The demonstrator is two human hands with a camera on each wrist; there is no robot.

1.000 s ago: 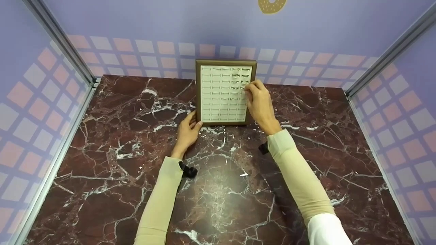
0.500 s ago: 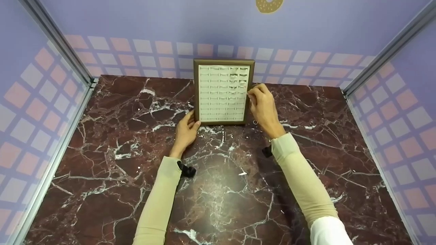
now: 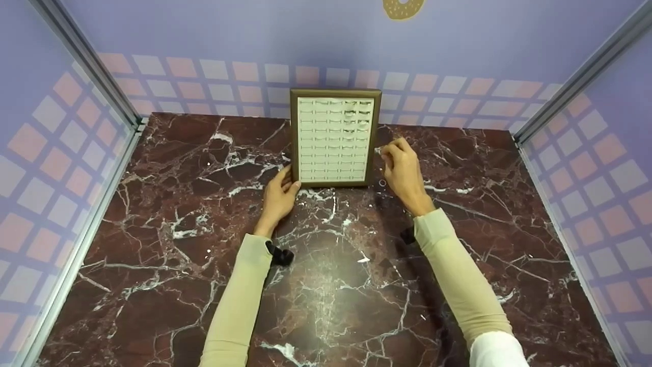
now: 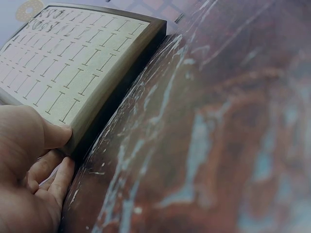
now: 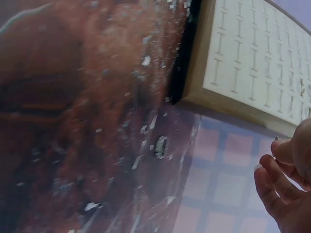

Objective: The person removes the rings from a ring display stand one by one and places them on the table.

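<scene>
A ring display tray with a brown frame and slotted white insert stands propped upright near the back wall. Several rings sit in slots at its upper right. My left hand holds its lower left corner, thumb on the front and fingers around the side, as the left wrist view confirms. Just right of the tray, apart from it, my right hand pinches a tiny glinting ring between thumb and index finger; most of it is hidden. Below that hand, another ring lies on the table.
The dark red marbled tabletop has white veins and small pale flecks. A lilac wall with pink and white squares rises close behind the tray. Similar side panels with metal edge rails stand left and right.
My right hand has moved from the tray's upper right slots, out past the right edge and slightly toward me. The ring on the table has come into sight. My left hand stays at the corner.
</scene>
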